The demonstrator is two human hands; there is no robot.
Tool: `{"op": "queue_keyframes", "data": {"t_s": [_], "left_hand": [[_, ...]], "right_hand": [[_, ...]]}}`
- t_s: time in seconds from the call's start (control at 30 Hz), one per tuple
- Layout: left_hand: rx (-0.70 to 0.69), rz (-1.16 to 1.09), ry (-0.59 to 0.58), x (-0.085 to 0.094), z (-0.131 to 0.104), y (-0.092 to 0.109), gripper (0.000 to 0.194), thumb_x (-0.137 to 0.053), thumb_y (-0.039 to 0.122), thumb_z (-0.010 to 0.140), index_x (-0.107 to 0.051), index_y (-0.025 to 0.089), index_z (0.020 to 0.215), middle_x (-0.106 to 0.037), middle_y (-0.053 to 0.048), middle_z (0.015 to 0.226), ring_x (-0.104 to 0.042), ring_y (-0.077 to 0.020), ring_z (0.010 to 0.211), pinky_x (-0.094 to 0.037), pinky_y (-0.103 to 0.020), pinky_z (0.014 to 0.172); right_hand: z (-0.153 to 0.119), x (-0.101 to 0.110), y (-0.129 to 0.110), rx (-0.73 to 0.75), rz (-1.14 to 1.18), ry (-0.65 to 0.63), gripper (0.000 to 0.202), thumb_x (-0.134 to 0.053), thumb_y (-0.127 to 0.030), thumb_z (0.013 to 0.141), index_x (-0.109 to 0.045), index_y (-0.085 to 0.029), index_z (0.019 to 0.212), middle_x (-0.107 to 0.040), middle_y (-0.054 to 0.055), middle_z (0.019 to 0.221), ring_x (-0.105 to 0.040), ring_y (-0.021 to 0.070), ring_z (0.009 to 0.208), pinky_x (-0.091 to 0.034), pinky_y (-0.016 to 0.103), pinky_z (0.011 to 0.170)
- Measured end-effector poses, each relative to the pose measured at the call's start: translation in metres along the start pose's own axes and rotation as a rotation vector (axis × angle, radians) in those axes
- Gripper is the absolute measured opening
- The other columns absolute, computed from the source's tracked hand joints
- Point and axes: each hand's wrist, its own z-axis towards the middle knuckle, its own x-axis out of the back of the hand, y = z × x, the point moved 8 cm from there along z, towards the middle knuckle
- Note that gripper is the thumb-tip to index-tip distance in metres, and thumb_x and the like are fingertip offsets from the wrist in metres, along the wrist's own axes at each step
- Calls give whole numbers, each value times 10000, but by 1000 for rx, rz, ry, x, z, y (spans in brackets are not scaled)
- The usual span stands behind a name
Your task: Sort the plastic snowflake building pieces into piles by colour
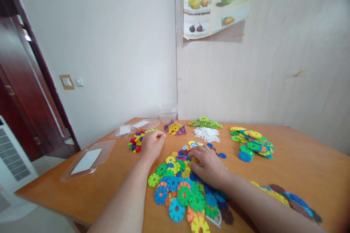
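My left hand (153, 146) is closed beside a small pile of red, yellow and blue building pieces (134, 140). A bit of red shows at its fingertips, too small to name. My right hand (209, 165) rests on a large mixed heap of snowflake discs (175, 183) in blue, green, yellow and orange. Its fingers are bent over the discs, with thumb and index finger apart. A yellow disc shows in the gap between them. The palm hides part of the heap.
Sorted piles stand farther back: purple and yellow pieces (175, 128), green pieces (205, 123), white lattice pieces (207, 134) and discs (253, 142). More discs (287, 198) lie near my right forearm. Clear bowls (167, 113) stand by the wall; clear lids (87, 161) lie left.
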Motion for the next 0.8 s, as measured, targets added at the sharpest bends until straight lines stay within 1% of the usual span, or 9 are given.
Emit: {"op": "queue_keyframes", "data": {"t_s": [0.07,0.17,0.27,0.4,0.5,0.6,0.67,0.73,0.8], "left_hand": [[-58,-94,-117,-16,-6,15,206,-543,338,846,-701,216,797,-729,-33,860,-640,-199,865,-461,-293,796],[-115,-208,-223,-32,-18,33,196,-561,336,828,-702,207,783,-721,-30,839,-638,-188,823,-461,-280,753],[-107,-283,-319,-44,-27,42,210,-568,356,827,-706,201,794,-717,-25,833,-638,-179,802,-463,-268,722],[-33,-395,-484,-53,-39,53,255,-598,407,818,-713,185,869,-708,-21,799,-623,-165,730,-458,-250,643],[-42,-440,-607,-55,-47,67,287,-612,437,817,-708,168,848,-686,-12,746,-600,-152,685,-445,-244,622],[-58,-436,-645,-54,-50,75,319,-608,464,821,-686,158,778,-650,3,705,-557,-135,645,-421,-241,600],[-37,-452,-657,-55,-51,75,329,-602,470,823,-681,154,778,-650,1,718,-557,-133,647,-422,-240,602],[-6,-457,-660,-57,-51,71,332,-599,475,822,-684,155,796,-667,-5,733,-577,-140,660,-431,-242,610],[16,-434,-591,-56,-46,61,315,-603,467,813,-686,163,806,-678,-9,736,-594,-149,669,-433,-244,605]], "right_hand": [[0,-4,2,-9,-21,-16,176,-620,-277,845,-715,-258,992,-682,54,1104,-543,254,1068,-382,390,926],[0,-9,3,-11,-30,-33,165,-636,-294,839,-724,-268,976,-669,51,1163,-533,262,1093,-370,409,944],[2,-11,4,-7,-13,-21,132,-647,-273,827,-722,-264,936,-675,42,1138,-543,253,1070,-376,401,935],[3,-1,5,-1,25,110,152,-609,-261,855,-693,-250,981,-679,52,1077,-551,246,1042,-400,381,901],[2,5,3,21,42,196,164,-583,-253,877,-671,-242,1015,-675,66,1063,-555,248,1030,-412,379,888],[1,8,-1,56,47,226,150,-578,-236,883,-657,-234,1011,-672,71,1047,-558,249,1024,-419,378,884],[0,9,-4,78,55,228,150,-577,-230,885,-653,-231,1015,-670,70,1036,-557,249,1022,-423,377,884],[0,10,-5,84,63,227,171,-578,-236,887,-649,-232,1043,-668,72,1043,-555,252,1028,-427,380,885],[-1,11,-5,76,67,227,203,-579,-249,888,-645,-237,1080,-665,74,1062,-551,257,1042,-430,386,888]]}}
